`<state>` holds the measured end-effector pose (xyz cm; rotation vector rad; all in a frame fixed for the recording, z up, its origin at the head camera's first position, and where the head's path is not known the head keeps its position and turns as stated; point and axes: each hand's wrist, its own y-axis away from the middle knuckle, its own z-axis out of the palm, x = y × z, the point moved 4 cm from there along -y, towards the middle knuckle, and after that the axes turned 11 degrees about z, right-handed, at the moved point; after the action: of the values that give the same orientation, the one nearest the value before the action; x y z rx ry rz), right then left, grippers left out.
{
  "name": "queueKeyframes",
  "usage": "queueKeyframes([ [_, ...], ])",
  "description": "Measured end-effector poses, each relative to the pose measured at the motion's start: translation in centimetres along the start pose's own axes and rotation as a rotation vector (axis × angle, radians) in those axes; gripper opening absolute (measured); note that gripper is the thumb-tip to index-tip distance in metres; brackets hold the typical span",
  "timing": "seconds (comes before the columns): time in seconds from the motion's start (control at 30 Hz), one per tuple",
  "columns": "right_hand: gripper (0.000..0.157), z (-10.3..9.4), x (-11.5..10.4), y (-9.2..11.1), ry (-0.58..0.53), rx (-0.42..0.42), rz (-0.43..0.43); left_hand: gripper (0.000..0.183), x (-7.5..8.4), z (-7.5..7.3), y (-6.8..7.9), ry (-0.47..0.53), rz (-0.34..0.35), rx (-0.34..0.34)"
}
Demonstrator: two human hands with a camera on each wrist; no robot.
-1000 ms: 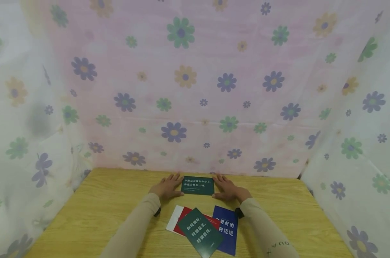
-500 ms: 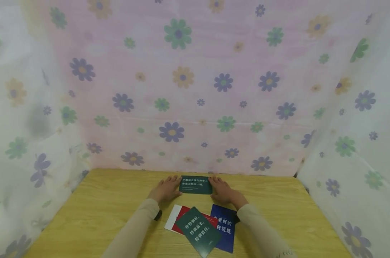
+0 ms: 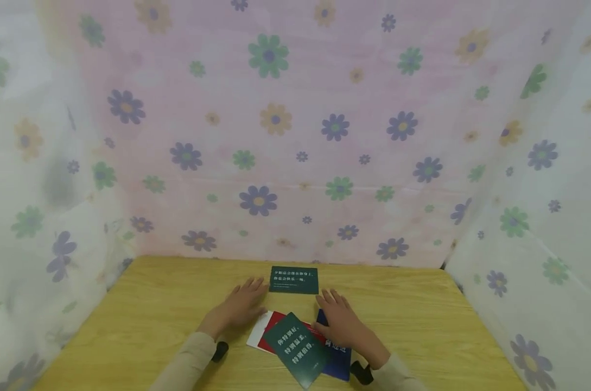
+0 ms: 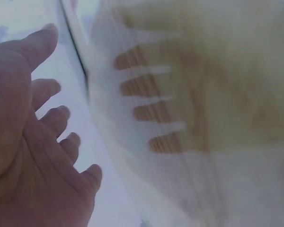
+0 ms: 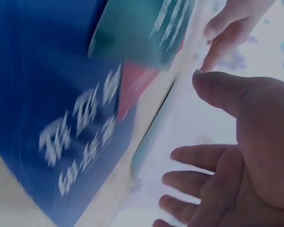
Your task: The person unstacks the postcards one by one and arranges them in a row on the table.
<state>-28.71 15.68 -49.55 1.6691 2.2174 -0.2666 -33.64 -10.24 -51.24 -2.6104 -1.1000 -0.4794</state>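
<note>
A dark green card [image 3: 293, 280] with white lettering lies flat near the table's far edge. My left hand [image 3: 239, 304] is just left of and below it, fingers extended and not holding anything. Nearer to me is an overlapping pile: a second green card [image 3: 297, 350] on top, a red card [image 3: 273, 323], a white card [image 3: 259, 328] and a blue card [image 3: 338, 366]. Over the pile's right side hovers my right hand [image 3: 341, 320], fingers spread and holding nothing, partly hiding the blue card. The right wrist view shows that hand [image 5: 236, 156] beside the blue card [image 5: 52, 94].
The wooden table [image 3: 144, 315] carries the cards. A flower-patterned sheet [image 3: 295, 136] rises behind the table, with similar sheets on the left and right sides. In the left wrist view, a hand-shaped reflection shows on the tabletop [image 4: 217, 189].
Both hands have left the sides of the far green card and drawn back toward me, the right one over the pile. The far card stays in place on the table.
</note>
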Motion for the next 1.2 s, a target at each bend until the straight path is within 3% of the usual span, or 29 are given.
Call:
queueKeyframes([
  [0.23,0.081,1.5,-1.5,2.6,0.003,-0.113,0.100,0.064,3.0,1.3,1.9,0.117,0.034,-0.066],
  [0.47,0.106,3.3,-2.0,4.3,0.081,-0.231,0.181,0.064,4.3,2.1,3.4,0.124,-0.011,-0.120],
  [0.6,0.110,3.7,-2.2,5.1,0.102,-0.235,0.200,0.062,4.7,2.5,4.2,0.127,-0.048,-0.124],
  [0.8,0.109,3.7,-1.8,6.2,0.173,-0.160,0.205,0.060,5.7,2.7,5.3,0.103,-0.028,-0.108],
  [1.2,0.102,3.4,0.1,7.9,0.179,-0.121,0.238,0.055,7.5,2.4,6.7,-0.062,-0.024,-0.175],
])
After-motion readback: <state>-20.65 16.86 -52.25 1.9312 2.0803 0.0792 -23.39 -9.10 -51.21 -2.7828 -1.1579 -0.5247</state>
